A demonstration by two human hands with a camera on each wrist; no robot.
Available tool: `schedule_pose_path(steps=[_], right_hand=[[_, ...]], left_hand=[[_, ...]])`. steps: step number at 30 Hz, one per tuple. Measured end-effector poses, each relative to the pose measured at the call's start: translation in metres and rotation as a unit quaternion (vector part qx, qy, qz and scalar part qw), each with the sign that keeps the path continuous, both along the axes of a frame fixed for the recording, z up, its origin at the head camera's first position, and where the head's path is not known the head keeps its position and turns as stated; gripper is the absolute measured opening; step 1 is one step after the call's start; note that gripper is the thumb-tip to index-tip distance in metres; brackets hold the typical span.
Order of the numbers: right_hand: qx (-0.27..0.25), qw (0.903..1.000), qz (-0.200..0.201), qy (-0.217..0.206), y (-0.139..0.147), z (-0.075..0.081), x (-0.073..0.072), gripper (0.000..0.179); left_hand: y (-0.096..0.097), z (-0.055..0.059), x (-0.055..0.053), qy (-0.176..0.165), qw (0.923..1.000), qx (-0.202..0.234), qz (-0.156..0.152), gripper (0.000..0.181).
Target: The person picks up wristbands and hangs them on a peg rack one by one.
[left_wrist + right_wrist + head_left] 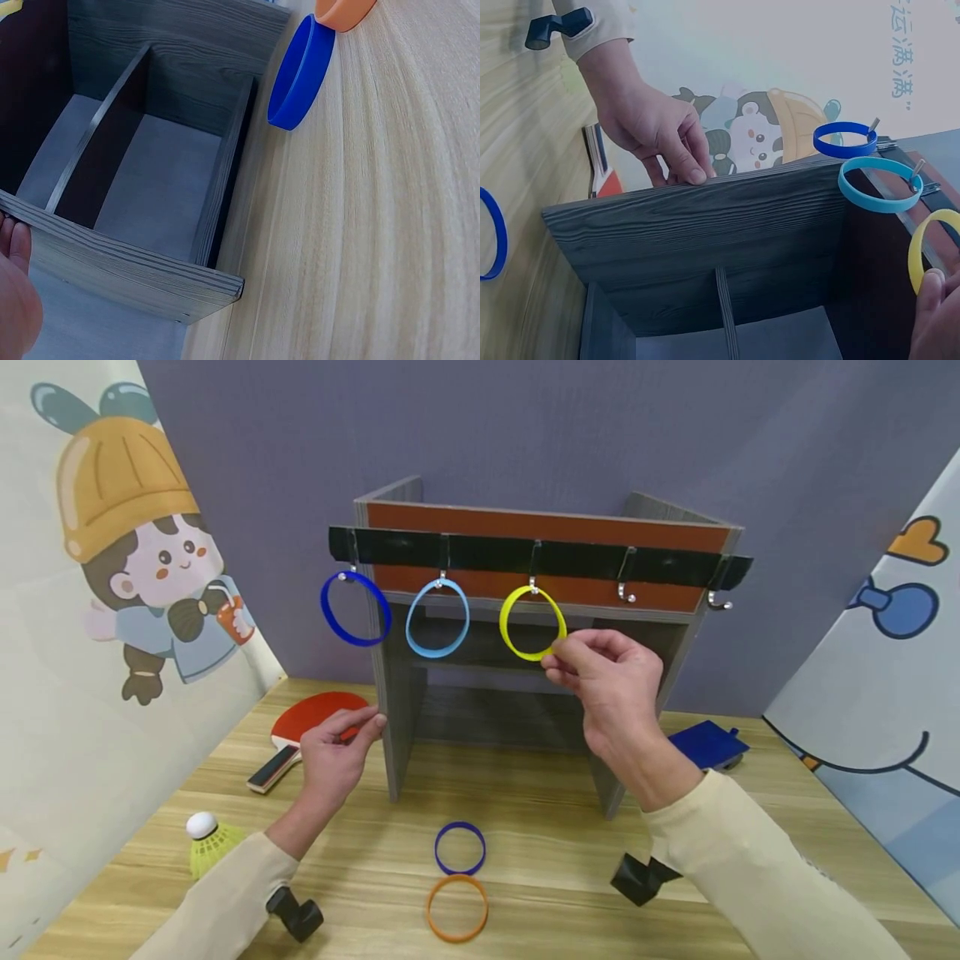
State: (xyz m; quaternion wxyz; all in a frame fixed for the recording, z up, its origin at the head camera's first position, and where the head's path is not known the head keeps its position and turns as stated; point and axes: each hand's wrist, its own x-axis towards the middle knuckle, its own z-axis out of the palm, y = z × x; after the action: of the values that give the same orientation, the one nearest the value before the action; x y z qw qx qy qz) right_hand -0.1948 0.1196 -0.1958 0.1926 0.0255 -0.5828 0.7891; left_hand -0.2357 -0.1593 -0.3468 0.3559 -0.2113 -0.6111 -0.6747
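Note:
A yellow wristband (505, 625) hangs at the middle hook (533, 583) of a dark rail on the grey wooden shelf. My right hand (611, 681) pinches its lower right edge between thumb and fingers. With its fingertips, my left hand (333, 756) touches the front edge of the shelf's left side panel (392, 727); the right wrist view shows the thumb (686, 166) lying against that panel. A dark blue wristband (327, 610) and a light blue wristband (408, 631) hang from the two hooks to the left.
On the table lie another blue wristband (437, 852) and an orange wristband (430, 914), nearly touching. Left of the shelf are a red table tennis bat (307, 714) and a yellow shuttlecock (213, 847). A blue flat object (708, 743) lies right. Two hooks (626, 596) at right hold nothing.

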Motion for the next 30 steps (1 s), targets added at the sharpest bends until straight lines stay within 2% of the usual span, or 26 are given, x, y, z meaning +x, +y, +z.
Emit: schedule_pose_path(steps=[10,19,26,30], right_hand=[[0.023,0.9993,0.019,0.020,0.004,-0.008,0.006,0.022],[0.028,0.9976,0.057,0.027,0.011,-0.024,0.014,0.009],[0.026,0.9978,0.061,-0.004,0.014,-0.043,0.018,0.006],[0.027,0.9976,0.061,-0.020,0.014,-0.053,0.017,0.007]], left_hand=[[0.001,0.000,0.000,-0.008,1.0000,-0.001,0.003,0.017],[0.001,-0.002,-0.001,-0.001,1.0000,-0.002,0.003,0.018],[0.001,-0.002,-0.001,-0.004,1.0000,0.002,0.006,0.018],[0.003,0.005,0.005,-0.006,1.0000,-0.001,0.003,0.018]])
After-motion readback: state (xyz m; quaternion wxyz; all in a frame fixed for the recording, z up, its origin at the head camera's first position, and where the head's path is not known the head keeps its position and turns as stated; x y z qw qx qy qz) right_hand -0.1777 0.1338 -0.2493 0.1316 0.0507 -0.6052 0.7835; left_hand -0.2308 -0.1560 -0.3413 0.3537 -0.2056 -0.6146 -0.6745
